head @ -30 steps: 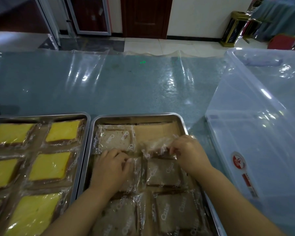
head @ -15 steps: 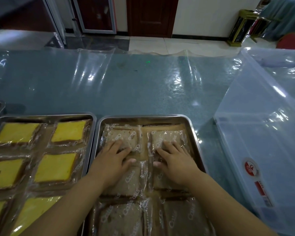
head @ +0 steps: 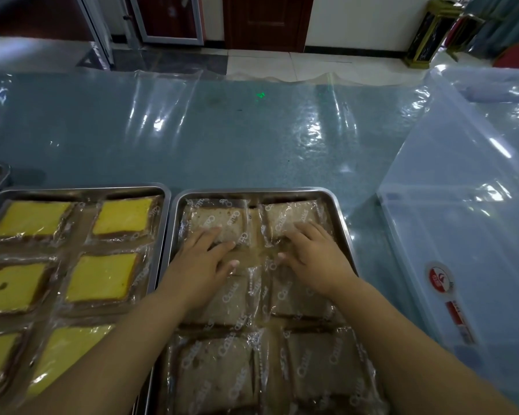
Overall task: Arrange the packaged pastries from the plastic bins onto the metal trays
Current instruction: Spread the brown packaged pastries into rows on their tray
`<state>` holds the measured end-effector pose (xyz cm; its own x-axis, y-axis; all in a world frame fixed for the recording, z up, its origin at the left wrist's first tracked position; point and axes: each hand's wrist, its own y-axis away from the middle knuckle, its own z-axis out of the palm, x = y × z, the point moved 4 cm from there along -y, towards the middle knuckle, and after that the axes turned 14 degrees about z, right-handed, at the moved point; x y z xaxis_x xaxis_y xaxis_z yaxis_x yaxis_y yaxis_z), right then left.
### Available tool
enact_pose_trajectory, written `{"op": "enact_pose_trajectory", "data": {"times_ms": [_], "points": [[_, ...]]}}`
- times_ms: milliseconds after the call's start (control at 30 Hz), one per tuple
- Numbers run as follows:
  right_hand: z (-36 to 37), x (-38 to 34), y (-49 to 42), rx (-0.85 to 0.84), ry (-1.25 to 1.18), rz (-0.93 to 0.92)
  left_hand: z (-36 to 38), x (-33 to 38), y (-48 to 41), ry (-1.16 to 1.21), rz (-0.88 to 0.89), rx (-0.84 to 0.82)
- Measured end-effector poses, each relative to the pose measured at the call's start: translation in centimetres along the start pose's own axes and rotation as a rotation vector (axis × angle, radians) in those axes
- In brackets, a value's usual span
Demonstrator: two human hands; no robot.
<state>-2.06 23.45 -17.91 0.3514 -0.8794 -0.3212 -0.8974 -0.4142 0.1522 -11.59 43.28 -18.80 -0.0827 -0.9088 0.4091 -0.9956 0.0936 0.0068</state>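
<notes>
The table (head: pixel 252 145) was a speckled blue-grey under a clear, glossy film that caught white glare, with a small green light spot (head: pixel 261 94) near its far edge. The right metal tray (head: pixel 340 223) was dull silver and held brown pastries (head: pixel 216 223) in clear wrappers printed with white lettering. The left metal tray (head: pixel 162 223), silver too, held bright yellow cakes (head: pixel 123 215) with dark brown edges, also in clear wrap. At the table's right edge the plastic bin (head: pixel 462 205) was a translucent bluish white, bearing a round red-and-white sticker (head: pixel 439 277) and a red label (head: pixel 459 322) below it.
</notes>
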Motion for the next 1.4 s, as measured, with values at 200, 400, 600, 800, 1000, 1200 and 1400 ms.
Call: {"op": "enact_pose_trajectory", "data": {"times_ms": [200,400,600,800,1000,1200,1400], "points": [[0.0,-0.3,5.7,0.173,-0.005,-0.003,-0.5,2.9,4.2,-0.026,0.125,0.176],[2.2,0.4,7.7,0.039,0.047,0.057,1.5,3.0,6.2,-0.127,0.079,0.026],[1.8,1.2,6.8,-0.001,0.018,0.041,1.8,3.0,5.5,-0.150,0.005,0.018],[0.3,1.2,5.6,0.076,-0.014,0.037,0.9,2.5,4.2,-0.176,0.012,0.079],[-0.1,-0.1,1.0,0.022,0.090,0.035,0.1,0.8,0.7,-0.076,-0.006,0.114],[1.8,0.3,-2.0,-0.162,0.188,0.129,1.5,-2.1,-2.0,-0.084,-0.057,-0.184],[2.0,0.7,-1.8,-0.171,0.144,0.138,0.9,-2.3,-2.2,-0.070,-0.037,-0.182]]}}
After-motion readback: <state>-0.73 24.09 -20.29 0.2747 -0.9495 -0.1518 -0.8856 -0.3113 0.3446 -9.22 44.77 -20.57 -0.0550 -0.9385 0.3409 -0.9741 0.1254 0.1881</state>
